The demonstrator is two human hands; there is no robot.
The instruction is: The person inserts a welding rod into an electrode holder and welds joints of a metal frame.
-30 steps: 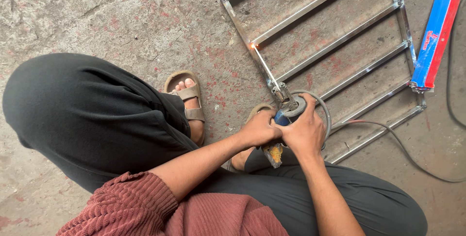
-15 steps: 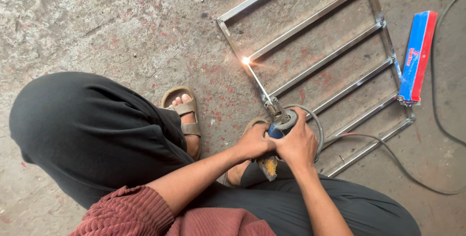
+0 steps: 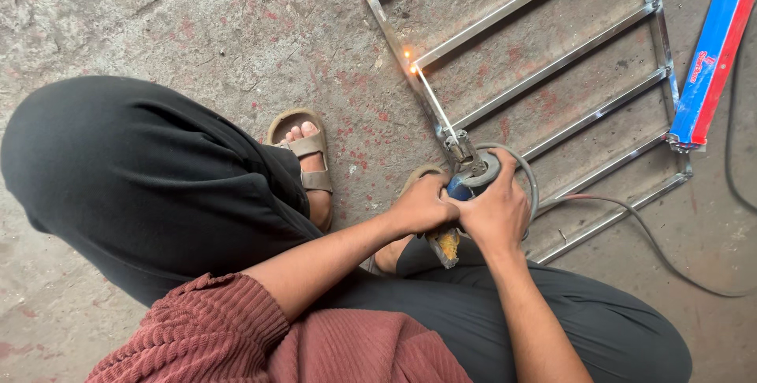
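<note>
I squat on a concrete floor over a shiny metal frame [image 3: 552,60] made of several parallel bars. Both hands grip a welding electrode holder [image 3: 469,174] with a blue handle. My left hand [image 3: 418,206] wraps it from the left, my right hand [image 3: 497,210] from the right. A thin electrode rod [image 3: 434,103] runs from the holder up to the frame's left rail, where a small orange glow [image 3: 410,64] burns at its tip. A grey cable [image 3: 631,225] loops from the holder off to the right.
A long blue and red box [image 3: 710,64] lies at the frame's right end. My sandalled foot [image 3: 303,150] rests left of the frame, and my black-trousered knees fill the left and bottom. Another dark cable [image 3: 733,162] runs along the right edge.
The bright spark at the rod tip has dimmed to a small orange glow. My hands stay locked on the holder, and the view has shifted slightly.
</note>
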